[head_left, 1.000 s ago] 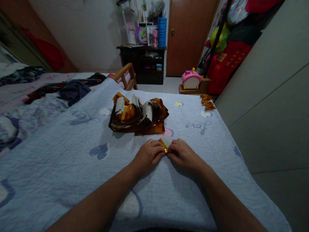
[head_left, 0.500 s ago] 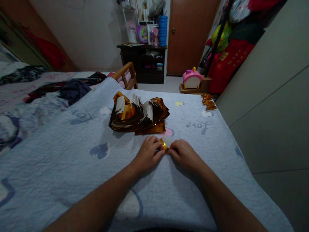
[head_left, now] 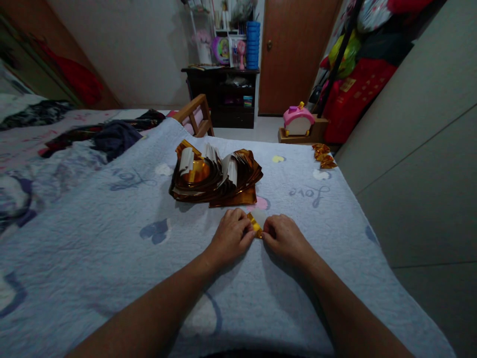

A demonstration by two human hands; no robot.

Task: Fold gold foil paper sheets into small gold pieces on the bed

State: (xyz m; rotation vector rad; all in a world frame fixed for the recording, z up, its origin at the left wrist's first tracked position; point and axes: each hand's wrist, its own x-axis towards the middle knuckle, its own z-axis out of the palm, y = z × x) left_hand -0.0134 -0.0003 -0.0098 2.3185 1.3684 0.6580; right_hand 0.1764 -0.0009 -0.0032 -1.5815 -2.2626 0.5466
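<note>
Gold foil sheets lie in a loose pile (head_left: 215, 175) on the pale blue quilt (head_left: 112, 238), far of the hands. The left hand (head_left: 231, 236) and right hand (head_left: 285, 237) meet at centre, fingertips pinching a small folded gold paper (head_left: 256, 222) against the quilt. Folded gold pieces (head_left: 323, 155) sit far right.

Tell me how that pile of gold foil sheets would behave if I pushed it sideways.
The pile of gold foil sheets looks loose and fanned, sheets curling up, so it would probably slide apart rather than move whole. The sheets look thin and glossy, likely light and slippery. The quilted bedspread may drag the bottom ones.
</note>
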